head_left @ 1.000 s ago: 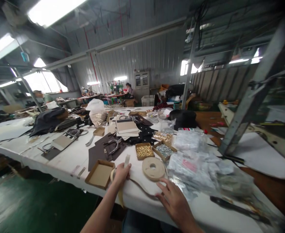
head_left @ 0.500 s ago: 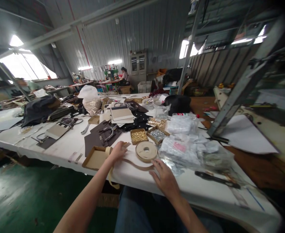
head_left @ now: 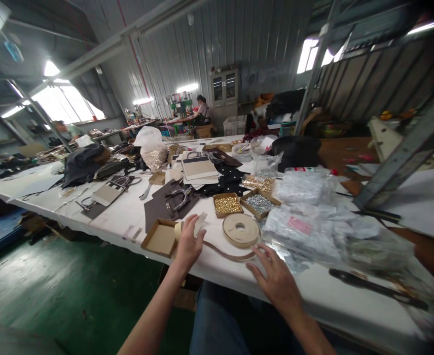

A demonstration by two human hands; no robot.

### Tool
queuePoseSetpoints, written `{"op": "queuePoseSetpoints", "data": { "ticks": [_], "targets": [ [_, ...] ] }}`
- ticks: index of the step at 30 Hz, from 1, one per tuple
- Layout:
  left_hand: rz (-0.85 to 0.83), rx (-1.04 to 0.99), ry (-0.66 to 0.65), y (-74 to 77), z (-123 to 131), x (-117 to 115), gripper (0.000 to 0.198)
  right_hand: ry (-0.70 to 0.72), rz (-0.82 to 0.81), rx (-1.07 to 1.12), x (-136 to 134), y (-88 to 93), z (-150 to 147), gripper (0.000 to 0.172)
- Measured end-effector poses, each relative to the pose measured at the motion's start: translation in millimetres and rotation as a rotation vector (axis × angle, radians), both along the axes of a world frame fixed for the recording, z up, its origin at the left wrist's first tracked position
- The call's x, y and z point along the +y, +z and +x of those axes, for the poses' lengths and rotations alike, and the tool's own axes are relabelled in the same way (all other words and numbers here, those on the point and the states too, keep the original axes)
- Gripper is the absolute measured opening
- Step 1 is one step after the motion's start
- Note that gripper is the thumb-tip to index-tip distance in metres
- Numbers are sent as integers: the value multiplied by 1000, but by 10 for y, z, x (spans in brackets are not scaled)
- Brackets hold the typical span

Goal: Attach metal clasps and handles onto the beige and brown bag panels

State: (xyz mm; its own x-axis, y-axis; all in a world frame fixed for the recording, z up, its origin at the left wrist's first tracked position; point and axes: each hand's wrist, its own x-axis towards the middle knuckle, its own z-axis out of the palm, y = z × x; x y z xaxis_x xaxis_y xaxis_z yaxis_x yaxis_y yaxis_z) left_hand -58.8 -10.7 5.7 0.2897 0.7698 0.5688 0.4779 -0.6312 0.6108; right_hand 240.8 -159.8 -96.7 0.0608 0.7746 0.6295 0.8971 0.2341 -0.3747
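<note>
A beige roll of tape (head_left: 241,230) lies flat on the white table (head_left: 324,293), and a loose strip (head_left: 226,254) runs from it toward me. My left hand (head_left: 188,244) pinches the end of that strip, which sticks up between its fingers beside an empty cardboard box (head_left: 160,237). My right hand (head_left: 276,282) rests flat with spread fingers on the table, just right of the strip and in front of the roll.
Small boxes of gold studs (head_left: 227,204) and silver studs (head_left: 259,202) stand behind the roll. Clear plastic bags (head_left: 313,227) pile at the right, with a dark tool (head_left: 368,285) near the edge. Leather pieces (head_left: 167,206) lie at the back left. Another person (head_left: 203,109) works far behind.
The view has shifted slightly. My left hand has lifted the strip's end so that it stands up between the fingers. My right hand stays flat near the strip.
</note>
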Motion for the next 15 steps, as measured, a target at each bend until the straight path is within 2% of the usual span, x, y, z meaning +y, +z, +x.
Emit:
{"op": "queuePoseSetpoints", "data": {
  "ticks": [4,6,8,10,15],
  "targets": [
    [111,-217,177,102,-197,-473,25,-8,3,-2,-2,-1,-9,51],
    [77,-294,284,79,-329,-652,22,-9,7,-5,-5,-1,-12,51],
    [0,-347,381,-13,-456,-800,25,-11,25,-13,-1,-21,-5,53],
    [-94,-395,466,-191,-547,-935,32,-8,65,-26,17,-71,17,56],
    [-376,-575,543,-844,-567,-1251,57,-2,184,-67,112,-238,85,57]
  ]
}}
